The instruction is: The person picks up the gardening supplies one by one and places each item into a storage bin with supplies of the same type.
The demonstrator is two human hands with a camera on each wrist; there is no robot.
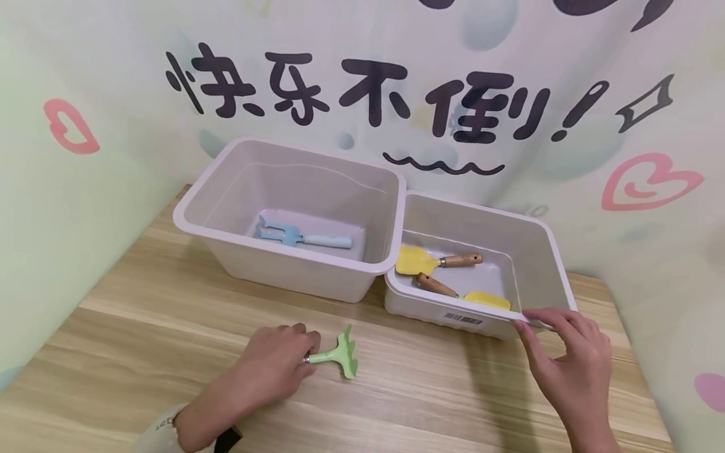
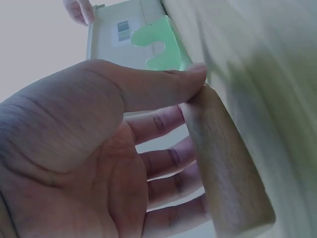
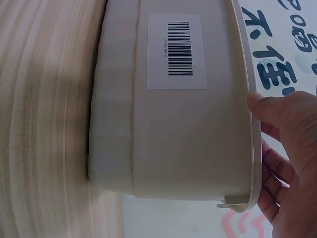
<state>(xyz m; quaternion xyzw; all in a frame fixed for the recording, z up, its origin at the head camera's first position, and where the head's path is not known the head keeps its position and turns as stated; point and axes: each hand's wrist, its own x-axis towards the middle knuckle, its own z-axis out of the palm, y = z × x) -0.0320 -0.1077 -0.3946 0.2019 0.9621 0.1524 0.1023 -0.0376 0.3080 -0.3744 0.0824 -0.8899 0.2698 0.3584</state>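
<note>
My left hand [image 1: 274, 365] holds a small green hand rake [image 1: 345, 357] just above the table, its head pointing right. In the left wrist view the thumb and fingers pinch its wooden handle [image 2: 228, 163]. My right hand [image 1: 574, 362] grips the front right rim of the right-hand plastic bin [image 1: 419, 305], thumb outside and fingers over the edge. Inside that bin lie two yellow hand trowels with wooden handles, one trowel [image 1: 416, 259] at the back and another trowel [image 1: 487, 299] near the front wall. A light blue hand fork [image 1: 325, 241] lies in the left-hand bin [image 1: 283, 270].
Both bins stand side by side at the back of the wooden table [image 1: 408, 402], the left one's rim overlapping the right one's. Behind them hangs a printed backdrop [image 1: 351, 31] with lettering and hearts. A barcode label [image 3: 177, 52] is on the right bin's front.
</note>
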